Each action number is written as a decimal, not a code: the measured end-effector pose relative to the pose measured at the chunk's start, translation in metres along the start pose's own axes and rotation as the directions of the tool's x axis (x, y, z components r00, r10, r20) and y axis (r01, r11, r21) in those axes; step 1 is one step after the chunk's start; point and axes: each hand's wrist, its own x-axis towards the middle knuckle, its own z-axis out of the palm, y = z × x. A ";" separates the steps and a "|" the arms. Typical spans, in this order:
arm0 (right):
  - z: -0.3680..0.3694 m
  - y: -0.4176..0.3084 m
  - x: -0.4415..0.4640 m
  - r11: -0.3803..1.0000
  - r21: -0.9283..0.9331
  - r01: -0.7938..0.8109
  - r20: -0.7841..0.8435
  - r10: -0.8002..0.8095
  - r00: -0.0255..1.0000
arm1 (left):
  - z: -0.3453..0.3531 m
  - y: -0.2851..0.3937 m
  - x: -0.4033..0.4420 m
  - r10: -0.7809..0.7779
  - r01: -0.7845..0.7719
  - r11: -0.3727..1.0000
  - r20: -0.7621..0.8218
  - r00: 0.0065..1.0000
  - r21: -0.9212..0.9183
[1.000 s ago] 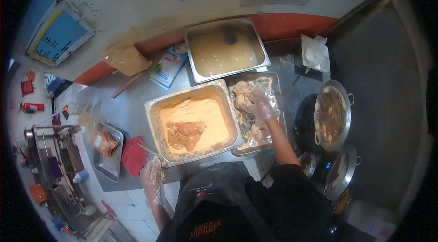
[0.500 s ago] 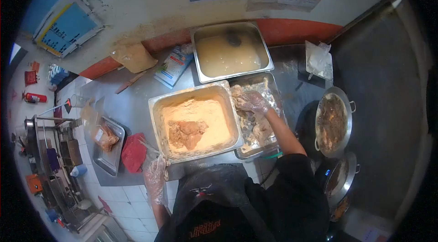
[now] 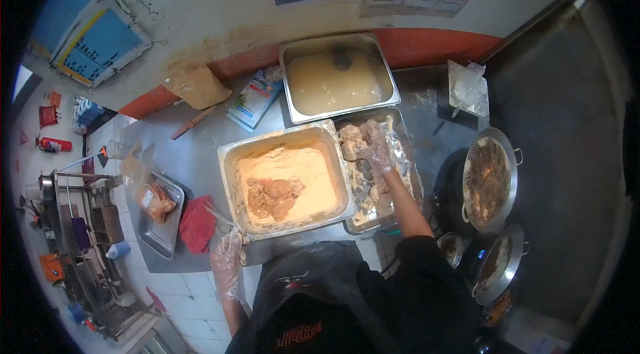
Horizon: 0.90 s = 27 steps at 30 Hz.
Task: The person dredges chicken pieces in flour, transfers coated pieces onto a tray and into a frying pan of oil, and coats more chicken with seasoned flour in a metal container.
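Both grips unclear: right hand (image 3: 379, 156) on tray's (image 3: 418, 193) meat (image 3: 351, 142), left hand (image 3: 228, 263) beside pan's edge (image 3: 300, 227).

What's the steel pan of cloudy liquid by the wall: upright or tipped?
Upright: the steel pan sits on its base, rim up, liquid spread wall to wall.

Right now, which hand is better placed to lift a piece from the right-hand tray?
Likely right: the right hand is at the pieces in the tray; the left hand is by the near-left corner of the powder pan.
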 end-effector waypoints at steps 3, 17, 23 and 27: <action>0.006 -0.026 -0.001 0.997 -0.055 -0.053 -0.317 0.033 0.948 | 0.004 0.006 -0.002 0.011 -0.011 0.999 -0.006 1.000 0.035; 0.012 -0.084 -0.026 0.783 0.503 -0.367 -0.034 0.442 0.896 | 0.005 0.010 -0.004 0.005 -0.004 0.999 -0.016 1.000 0.048; -0.031 -0.111 -0.010 0.870 0.278 -0.407 0.050 0.410 0.911 | -0.005 0.006 -0.008 0.022 -0.022 0.998 0.006 1.000 0.051; -0.068 -0.098 -0.008 0.859 0.331 -0.390 0.108 0.377 0.920 | -0.009 0.002 -0.008 -0.035 0.034 0.999 0.039 0.999 0.028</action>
